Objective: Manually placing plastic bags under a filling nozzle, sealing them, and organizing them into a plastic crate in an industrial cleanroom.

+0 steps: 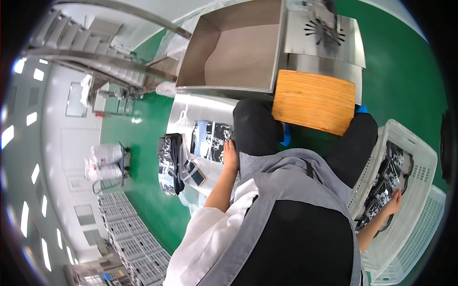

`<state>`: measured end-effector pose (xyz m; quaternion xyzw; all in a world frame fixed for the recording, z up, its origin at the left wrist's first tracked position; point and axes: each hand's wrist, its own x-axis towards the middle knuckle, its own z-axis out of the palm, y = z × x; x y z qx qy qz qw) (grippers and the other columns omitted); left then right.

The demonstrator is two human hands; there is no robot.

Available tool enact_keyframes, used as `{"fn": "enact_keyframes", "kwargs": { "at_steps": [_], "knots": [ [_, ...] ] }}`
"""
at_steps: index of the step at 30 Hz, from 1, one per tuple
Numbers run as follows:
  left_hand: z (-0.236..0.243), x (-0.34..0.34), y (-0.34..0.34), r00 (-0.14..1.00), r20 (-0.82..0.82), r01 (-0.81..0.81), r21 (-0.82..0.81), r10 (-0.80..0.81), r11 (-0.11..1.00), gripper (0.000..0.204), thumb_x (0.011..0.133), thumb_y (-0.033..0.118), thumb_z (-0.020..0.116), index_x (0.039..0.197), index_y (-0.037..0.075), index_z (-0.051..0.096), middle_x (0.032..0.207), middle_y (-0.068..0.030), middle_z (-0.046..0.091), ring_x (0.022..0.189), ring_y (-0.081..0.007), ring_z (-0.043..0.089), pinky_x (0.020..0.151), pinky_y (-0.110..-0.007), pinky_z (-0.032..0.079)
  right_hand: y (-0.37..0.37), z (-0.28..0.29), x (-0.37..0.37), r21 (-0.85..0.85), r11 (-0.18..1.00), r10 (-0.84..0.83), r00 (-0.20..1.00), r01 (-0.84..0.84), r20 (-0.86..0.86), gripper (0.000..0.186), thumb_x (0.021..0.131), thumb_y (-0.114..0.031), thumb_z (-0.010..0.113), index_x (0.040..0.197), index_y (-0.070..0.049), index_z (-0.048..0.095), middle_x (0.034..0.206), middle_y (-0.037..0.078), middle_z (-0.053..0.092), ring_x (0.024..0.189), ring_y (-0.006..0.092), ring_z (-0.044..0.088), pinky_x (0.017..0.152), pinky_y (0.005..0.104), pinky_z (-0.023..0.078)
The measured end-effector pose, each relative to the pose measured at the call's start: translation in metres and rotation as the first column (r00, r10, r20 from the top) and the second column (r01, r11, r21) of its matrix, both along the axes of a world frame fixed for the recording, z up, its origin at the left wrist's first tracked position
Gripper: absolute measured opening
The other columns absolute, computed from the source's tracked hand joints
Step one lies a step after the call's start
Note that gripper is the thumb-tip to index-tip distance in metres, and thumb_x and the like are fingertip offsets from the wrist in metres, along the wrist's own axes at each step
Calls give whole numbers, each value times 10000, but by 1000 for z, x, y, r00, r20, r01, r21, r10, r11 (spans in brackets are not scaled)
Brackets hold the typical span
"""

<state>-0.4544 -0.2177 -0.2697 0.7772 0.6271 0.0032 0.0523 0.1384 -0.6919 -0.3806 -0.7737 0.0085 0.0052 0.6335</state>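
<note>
The black-and-white printed pouches (387, 178) lie heaped in a white slotted crate (420, 162) at about four o'clock from the person's body, their long sides running roughly from the one o'clock to the seven o'clock end of the crate. The right hand (394, 201) is down inside that crate, fingers spread and laid flat against the top pouch; whether they have closed on it cannot be told. A second batch of the same pouches (210, 139) rests on a shiny steel surface (183, 107) at ten o'clock, and the left hand (230, 157) sits just at its five o'clock edge, fingers extended and touching or nearly touching the nearest pouch, nothing clearly gripped. Ahead at twelve o'clock stand a wooden board (315, 101) and an open steel hopper (234, 47); more white crates (129, 238) are stacked at eight o'clock.
</note>
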Motion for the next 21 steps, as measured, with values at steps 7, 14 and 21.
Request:
{"fn": "enact_keyframes", "kwargs": {
  "at_steps": [7,14,21],
  "knots": [
    [66,21,2,902,408,-211,125,144,969,165,819,141,586,802,-7,656,808,-160,623,808,-326,571,721,-402,455,225,217,-64,-67,954,299,923,-291,242,256,929,-124,480,1105,30,586,994,99,643,866,133,582,795,247,464],
    [42,9,14,949,271,-217,200,159,955,292,737,214,687,890,-28,630,1049,-158,560,981,-326,502,821,-383,434,337,283,-167,-74,809,570,746,-584,343,221,917,-87,494,1078,19,603,897,81,649,744,93,557,703,212,444],
    [34,2,25,831,484,-352,74,275,933,102,716,98,658,723,-3,647,783,-143,573,756,-324,553,696,-396,450,369,299,-219,-226,646,751,553,-729,362,183,901,-68,520,1024,31,613,800,71,645,680,89,565,655,213,453]
  ]
}}
